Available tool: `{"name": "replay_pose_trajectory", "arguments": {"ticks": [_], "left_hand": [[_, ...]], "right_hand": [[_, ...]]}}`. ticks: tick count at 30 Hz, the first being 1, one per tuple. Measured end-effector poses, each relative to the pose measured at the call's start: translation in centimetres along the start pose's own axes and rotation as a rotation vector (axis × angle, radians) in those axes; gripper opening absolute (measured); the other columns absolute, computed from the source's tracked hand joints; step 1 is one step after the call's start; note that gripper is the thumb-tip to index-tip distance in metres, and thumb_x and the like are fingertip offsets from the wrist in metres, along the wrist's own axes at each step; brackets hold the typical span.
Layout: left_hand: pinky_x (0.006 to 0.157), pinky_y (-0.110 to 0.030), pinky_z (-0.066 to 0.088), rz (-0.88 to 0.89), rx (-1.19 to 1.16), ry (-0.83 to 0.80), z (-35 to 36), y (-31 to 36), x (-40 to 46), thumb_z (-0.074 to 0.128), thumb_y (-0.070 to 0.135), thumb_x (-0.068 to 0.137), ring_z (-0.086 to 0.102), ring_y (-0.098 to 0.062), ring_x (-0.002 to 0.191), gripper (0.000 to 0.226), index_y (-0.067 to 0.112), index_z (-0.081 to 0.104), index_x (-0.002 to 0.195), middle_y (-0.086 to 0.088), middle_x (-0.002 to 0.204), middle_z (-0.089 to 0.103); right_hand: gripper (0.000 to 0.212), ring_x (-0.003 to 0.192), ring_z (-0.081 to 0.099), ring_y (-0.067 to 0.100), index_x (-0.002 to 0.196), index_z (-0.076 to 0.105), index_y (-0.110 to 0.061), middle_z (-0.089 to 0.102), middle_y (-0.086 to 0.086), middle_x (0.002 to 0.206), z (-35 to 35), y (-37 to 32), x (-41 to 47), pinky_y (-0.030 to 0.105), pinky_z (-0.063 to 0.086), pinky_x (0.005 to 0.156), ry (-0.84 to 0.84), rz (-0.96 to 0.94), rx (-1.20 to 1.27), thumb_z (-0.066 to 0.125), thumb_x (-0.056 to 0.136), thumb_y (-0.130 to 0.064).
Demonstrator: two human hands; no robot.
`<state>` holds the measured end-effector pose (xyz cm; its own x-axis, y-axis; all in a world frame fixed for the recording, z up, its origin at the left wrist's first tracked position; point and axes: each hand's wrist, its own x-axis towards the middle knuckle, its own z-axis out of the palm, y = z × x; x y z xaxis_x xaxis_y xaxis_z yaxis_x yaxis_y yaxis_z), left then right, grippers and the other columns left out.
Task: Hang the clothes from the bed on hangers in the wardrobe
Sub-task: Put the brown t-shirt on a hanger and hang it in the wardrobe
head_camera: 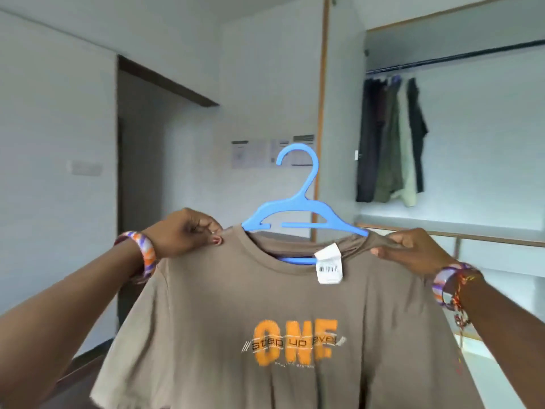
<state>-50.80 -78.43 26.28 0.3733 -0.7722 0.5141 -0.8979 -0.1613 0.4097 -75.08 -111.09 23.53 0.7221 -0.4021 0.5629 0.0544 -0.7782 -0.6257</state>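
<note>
Left hand (188,234): pinches T-shirt (265,335) shoulder left of hanger (303,214).
Right hand (413,249): grips shoulder right of hanger.
Hanger: inside T-shirt collar.

Pale walls (53,113) surround a dark doorway (138,172), with papers (253,153) pinned beside an open wood-trimmed recess (472,128).

Papers (272,153) on the wall beside a dark doorway (141,160).
</note>
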Motion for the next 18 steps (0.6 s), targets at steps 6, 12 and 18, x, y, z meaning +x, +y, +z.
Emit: {"name": "replay_pose_trajectory", "arguments": {"ticks": [6,12,18], "left_hand": [[0.057,-0.013,0.041,0.044,-0.163,0.135,10.2,-2.7,14.4,0.057,0.011,0.091,0.049,0.004,0.054,0.025,0.022,0.063,0.069,0.017,0.058,0.061],[0.060,-0.011,0.040,0.205,-0.306,0.132,17.3,-2.0,26.9,0.049,0.029,0.080,0.051,0.006,0.059,0.016,0.024,0.060,0.070,0.024,0.063,0.061],[0.068,-0.024,0.041,0.327,-0.353,-0.031,25.5,1.0,39.7,0.054,0.020,0.092,0.048,-0.001,0.063,0.022,0.019,0.061,0.071,0.007,0.065,0.059]], "right_hand": [[0.023,0.069,0.061,-0.006,0.096,0.071,-0.006,0.070,0.006,0.095,-6.6,8.1,4.6,0.004,0.045,0.068,0.226,0.132,0.053,0.076,0.074,-0.008],[0.089,0.083,0.069,0.010,0.103,0.069,-0.018,0.073,0.006,0.099,-12.6,15.3,7.1,0.017,0.054,0.067,0.248,0.242,0.289,0.092,0.023,-0.050],[0.085,0.067,0.067,0.007,0.090,0.075,-0.022,0.074,0.001,0.078,-19.2,21.0,8.2,0.016,0.054,0.062,0.578,0.139,0.390,0.092,0.012,-0.050]]}}
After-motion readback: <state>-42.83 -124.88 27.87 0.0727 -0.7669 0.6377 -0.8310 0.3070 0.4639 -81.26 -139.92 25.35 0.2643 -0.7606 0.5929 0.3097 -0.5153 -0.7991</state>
